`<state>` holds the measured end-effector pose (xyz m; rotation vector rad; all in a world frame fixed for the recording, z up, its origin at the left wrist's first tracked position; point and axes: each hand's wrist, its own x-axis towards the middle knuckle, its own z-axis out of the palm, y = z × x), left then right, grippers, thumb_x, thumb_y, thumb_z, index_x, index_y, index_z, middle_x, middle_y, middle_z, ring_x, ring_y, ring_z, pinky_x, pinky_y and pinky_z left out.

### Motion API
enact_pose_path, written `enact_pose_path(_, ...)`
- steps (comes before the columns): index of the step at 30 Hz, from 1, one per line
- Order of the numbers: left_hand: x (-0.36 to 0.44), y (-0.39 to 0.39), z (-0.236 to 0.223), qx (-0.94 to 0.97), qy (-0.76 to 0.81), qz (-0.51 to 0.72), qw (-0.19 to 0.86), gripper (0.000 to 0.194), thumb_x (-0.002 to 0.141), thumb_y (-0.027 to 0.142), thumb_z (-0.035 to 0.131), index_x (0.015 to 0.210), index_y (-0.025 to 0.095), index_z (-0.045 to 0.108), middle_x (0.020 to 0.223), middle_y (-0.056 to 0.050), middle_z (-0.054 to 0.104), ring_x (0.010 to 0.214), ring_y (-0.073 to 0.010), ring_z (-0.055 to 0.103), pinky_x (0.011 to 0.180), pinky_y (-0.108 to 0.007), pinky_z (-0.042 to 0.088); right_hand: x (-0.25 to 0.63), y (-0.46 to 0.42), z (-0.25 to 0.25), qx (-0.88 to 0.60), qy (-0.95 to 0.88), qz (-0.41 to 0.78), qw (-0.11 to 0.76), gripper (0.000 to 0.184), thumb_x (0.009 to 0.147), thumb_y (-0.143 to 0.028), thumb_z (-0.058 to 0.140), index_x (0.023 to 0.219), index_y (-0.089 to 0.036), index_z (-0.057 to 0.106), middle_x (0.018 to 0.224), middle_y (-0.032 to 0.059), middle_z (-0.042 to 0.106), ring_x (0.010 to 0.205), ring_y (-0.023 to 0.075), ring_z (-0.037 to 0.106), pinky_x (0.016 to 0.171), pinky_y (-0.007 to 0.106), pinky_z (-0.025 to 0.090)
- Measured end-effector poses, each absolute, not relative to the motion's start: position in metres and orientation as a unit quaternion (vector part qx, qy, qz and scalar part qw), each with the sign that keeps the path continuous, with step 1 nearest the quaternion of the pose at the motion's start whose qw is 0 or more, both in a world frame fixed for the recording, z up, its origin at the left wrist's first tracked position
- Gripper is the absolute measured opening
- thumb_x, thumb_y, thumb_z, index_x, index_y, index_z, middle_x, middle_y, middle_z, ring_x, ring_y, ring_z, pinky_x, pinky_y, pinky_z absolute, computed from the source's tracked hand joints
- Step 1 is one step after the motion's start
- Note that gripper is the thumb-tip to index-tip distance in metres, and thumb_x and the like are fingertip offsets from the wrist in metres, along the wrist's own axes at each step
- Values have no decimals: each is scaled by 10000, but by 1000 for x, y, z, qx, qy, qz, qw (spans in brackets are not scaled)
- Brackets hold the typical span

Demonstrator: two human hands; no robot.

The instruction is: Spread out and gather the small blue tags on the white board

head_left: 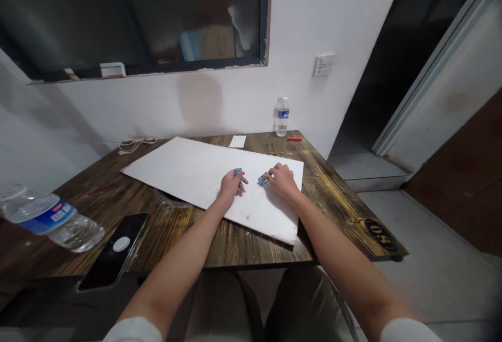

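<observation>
Blue piece (237, 172) sits in a narrow fingertip pinch of the left hand (231, 185), and a second blue piece (262, 179) in the right hand (283, 181). Both palms face down, forearms reaching forward, over a white foam board (188, 174) on a wooden table (341, 211).

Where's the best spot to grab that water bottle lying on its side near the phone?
I'd take the plastic water bottle around its smooth lower body, just past the blue label, coming from above with the left hand. Lying flat, its top side is free, and the fingers can wrap around the round body; the phone sits close beside it.
</observation>
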<state>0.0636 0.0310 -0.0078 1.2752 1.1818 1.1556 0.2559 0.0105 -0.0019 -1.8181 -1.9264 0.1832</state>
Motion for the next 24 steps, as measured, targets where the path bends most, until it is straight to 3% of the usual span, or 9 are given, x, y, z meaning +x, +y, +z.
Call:
enact_pose_path(5, 64, 32, -12, 560, 453, 474, 506, 316, 754, 437, 668, 819, 157, 537, 647, 0, 647, 364, -59, 491, 340, -172, 306, 256, 8, -6, -662, -715, 60, 217, 218, 906, -362, 583, 870, -192, 716, 1056, 109, 567, 1041, 276, 454, 813, 369, 325)
enact_pose_path(10, 63, 35, -19, 602, 446, 450, 486, 283, 769, 424, 645, 816, 167, 536, 645, 1, 644, 388, -64, 486, 368, -181, 331, 255, 11, -12, -663, -685, 31, 300, 209, 815, -360, 709, 963, -215, 686, 1112, 118, 535, 1067, 296, 440, 819, 383, 338)
enact_pose_path(15, 63, 32, -17, 682, 465, 385, 412, 246, 817, 416, 589, 775, 175, 561, 626, 6, 645, 408, -78, 467, 429, -211, 352, 250, 14, -12, -561, -717, 87, 404, 167, 833, -393, 697, 921, -251, 684, 1079, 81, 554, 1064, 268, 456, 871, 393, 358)
enact_pose_path(20, 64, 22, -7, 788, 449, 303, 291, 225, 839, 382, 555, 720, 192, 582, 656, -6, 655, 602, -150, 570, 566, -251, 395, 246, 14, -13, -481, -756, 130, 425, 142, 833, -376, 699, 834, -236, 673, 971, 57, 586, 972, 233, 480, 886, 382, 380)
enact_pose_path(24, 65, 16, -3, 837, 414, 273, 232, 106, 818, 291, 556, 810, 204, 615, 719, 6, 648, 689, -169, 572, 641, -268, 404, 246, 15, -12, -457, -764, 134, 435, 150, 838, -345, 690, 769, -225, 633, 889, 41, 596, 902, 216, 499, 835, 354, 392)
